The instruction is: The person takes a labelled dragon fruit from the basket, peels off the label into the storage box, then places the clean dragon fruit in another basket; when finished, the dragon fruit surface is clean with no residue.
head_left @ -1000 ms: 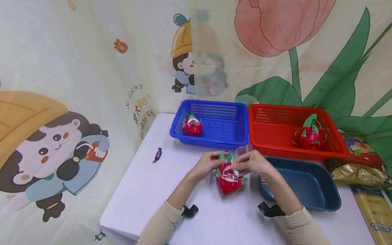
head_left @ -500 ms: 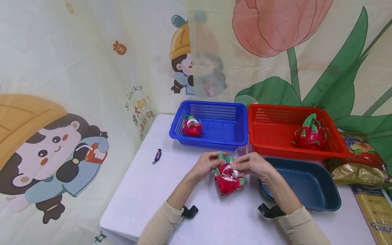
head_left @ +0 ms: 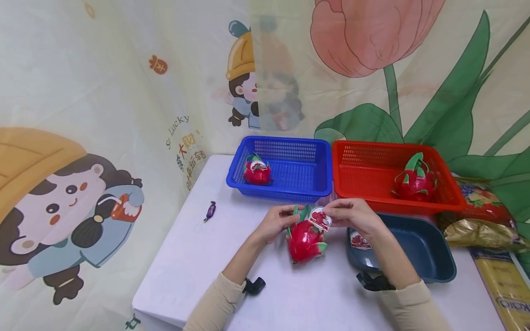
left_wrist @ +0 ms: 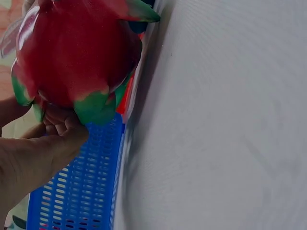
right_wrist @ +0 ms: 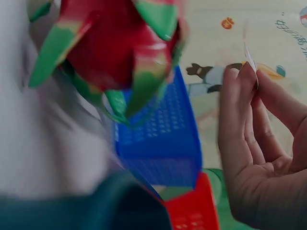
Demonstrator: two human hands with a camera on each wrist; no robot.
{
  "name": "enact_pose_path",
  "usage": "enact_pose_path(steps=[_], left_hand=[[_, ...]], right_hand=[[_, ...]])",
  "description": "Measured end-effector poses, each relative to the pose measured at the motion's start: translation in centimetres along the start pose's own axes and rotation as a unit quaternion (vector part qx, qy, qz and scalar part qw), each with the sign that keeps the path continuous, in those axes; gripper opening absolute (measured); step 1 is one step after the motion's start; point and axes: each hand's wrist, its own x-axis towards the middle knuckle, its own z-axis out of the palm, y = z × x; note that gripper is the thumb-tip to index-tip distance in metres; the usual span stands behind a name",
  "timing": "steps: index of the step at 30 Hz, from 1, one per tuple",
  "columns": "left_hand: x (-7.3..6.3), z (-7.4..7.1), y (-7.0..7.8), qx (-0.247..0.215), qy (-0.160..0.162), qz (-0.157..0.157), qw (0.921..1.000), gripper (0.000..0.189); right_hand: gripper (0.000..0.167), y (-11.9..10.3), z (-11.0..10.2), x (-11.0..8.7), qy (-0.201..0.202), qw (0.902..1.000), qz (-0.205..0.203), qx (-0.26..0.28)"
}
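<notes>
A red dragon fruit with green leaf tips is held just over the white table. My left hand grips it by its leafy top; the left wrist view shows the thumb and fingers of that hand at the leaves of the fruit. Between thumb and fingertips, my right hand pinches a round sticker with a dragon fruit picture. In the right wrist view the sticker shows nearly edge-on, apart from the fruit.
Behind stand a blue basket and a red basket, each with one dragon fruit. A dark teal tray with a similar sticker sits right. Food packages lie far right, a purple wrapped candy left.
The sticker was on the front of the fruit; now my right hand has lifted it off, up and to the right. My left hand keeps its grip on the fruit.
</notes>
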Motion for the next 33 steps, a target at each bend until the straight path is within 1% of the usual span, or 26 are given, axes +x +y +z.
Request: enact_pose_path(steps=[2, 4, 9, 14, 20, 25, 33], left_hand=[[0.0, 0.0, 0.0, -0.003, 0.002, -0.001, 1.0000, 0.041], [0.1, -0.1, 0.0, -0.009, 0.002, -0.002, 1.0000, 0.041], [0.1, -0.4, -0.4, -0.013, 0.001, -0.008, 0.9999, 0.043], [-0.2, -0.6, -0.6, -0.010, -0.002, -0.009, 0.9999, 0.044], [-0.5, -0.7, -0.4, -0.010, -0.007, -0.003, 0.9999, 0.044], [-0.4, -0.6, -0.4, -0.005, -0.007, -0.005, 1.0000, 0.046], [-0.1, -0.4, -0.4, -0.011, -0.016, -0.005, 0.9998, 0.044]], right_hand=[[0.040, -0.5, -0.9, -0.8, 0.012, 0.9995, -0.016, -0.026], [0.038, -1.0, -1.8, -1.5, 0.023, 0.9982, -0.024, -0.050], [0.042, -1.4, -4.4, -3.2, 0.034, 0.9934, -0.022, -0.107], [0.041, -0.7, -7.1, -4.5, 0.027, 0.9890, -0.009, -0.145], [0.038, 0.7, -10.0, -5.8, 0.023, 0.9855, -0.005, -0.168], [0.035, 1.5, -11.4, -6.5, 0.029, 0.9814, 0.008, -0.190], [0.025, 3.6, -12.7, -6.8, 0.050, 0.9679, 0.034, -0.244]])
